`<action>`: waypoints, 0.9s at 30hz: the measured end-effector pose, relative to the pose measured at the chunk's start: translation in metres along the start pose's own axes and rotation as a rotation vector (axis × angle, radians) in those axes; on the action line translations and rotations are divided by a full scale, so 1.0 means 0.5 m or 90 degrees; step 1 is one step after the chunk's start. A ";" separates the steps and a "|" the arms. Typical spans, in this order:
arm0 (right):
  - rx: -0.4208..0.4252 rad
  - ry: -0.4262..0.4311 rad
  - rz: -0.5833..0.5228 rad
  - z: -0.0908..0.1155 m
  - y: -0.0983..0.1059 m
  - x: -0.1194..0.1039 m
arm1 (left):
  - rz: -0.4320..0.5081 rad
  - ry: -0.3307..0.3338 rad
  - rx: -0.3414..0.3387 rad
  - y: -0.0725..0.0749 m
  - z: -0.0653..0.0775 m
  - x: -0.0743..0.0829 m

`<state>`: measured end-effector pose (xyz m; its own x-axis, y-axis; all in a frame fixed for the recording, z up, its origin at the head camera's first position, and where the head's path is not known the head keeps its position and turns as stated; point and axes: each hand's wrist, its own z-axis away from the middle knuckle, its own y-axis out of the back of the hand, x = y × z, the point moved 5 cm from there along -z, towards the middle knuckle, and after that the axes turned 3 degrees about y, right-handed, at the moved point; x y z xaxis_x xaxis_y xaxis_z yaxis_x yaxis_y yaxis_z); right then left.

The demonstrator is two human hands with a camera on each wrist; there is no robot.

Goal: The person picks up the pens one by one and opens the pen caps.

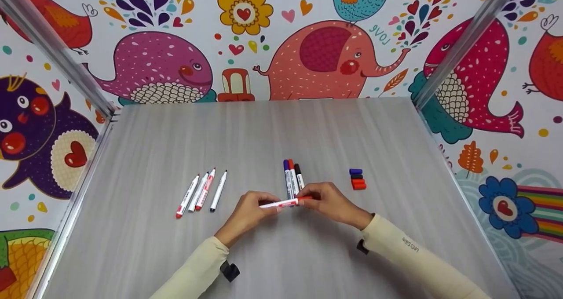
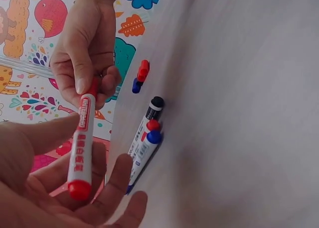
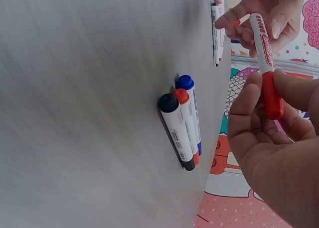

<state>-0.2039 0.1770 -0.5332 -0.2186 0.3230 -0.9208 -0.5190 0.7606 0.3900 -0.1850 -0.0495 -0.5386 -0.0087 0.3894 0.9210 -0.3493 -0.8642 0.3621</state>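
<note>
A white marker (image 1: 288,203) with red print and a red cap (image 3: 272,96) is held level above the table. My right hand (image 1: 329,201) pinches it by the capped end between thumb and fingers. Around the other end, my left hand (image 1: 247,214) has its fingers spread loosely; in the left wrist view they stand apart about the barrel without curling round it. Just behind the hands lie three capped markers side by side: a blue one (image 3: 187,83), a red one (image 3: 182,101) and a black one (image 3: 172,116).
To the left, several uncapped markers (image 1: 205,189) lie slanted on the grey table (image 1: 264,132). Loose blue, black and red caps (image 1: 358,184) sit in a short column on the right. Patterned walls and metal rails (image 1: 79,66) bound the table.
</note>
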 end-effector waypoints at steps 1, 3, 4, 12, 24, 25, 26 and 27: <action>-0.002 0.001 0.005 0.001 -0.001 0.000 | -0.007 -0.003 0.000 -0.002 0.000 0.001; -0.005 0.003 0.010 0.002 -0.003 -0.001 | -0.025 -0.022 0.009 -0.005 0.000 0.004; -0.007 0.006 0.012 0.002 -0.004 -0.001 | -0.036 -0.036 0.017 -0.006 0.001 0.006; -0.043 -0.006 0.053 0.001 -0.012 -0.007 | -0.161 -0.170 0.120 -0.013 0.014 0.023; -0.084 -0.010 0.033 0.003 -0.012 0.003 | -0.282 -0.273 0.202 -0.023 0.031 0.042; -0.078 -0.006 0.037 0.003 -0.011 0.002 | -0.287 -0.276 0.207 -0.023 0.032 0.041; -0.072 0.000 0.044 0.004 -0.010 0.000 | -0.293 -0.278 0.211 -0.024 0.032 0.040; -0.064 0.006 0.053 0.004 -0.010 -0.002 | -0.296 -0.277 0.215 -0.023 0.033 0.040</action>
<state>-0.1994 0.1740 -0.5341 -0.2715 0.3773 -0.8854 -0.5790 0.6709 0.4634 -0.1658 -0.0367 -0.5219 0.4686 0.6397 0.6093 0.0834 -0.7187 0.6903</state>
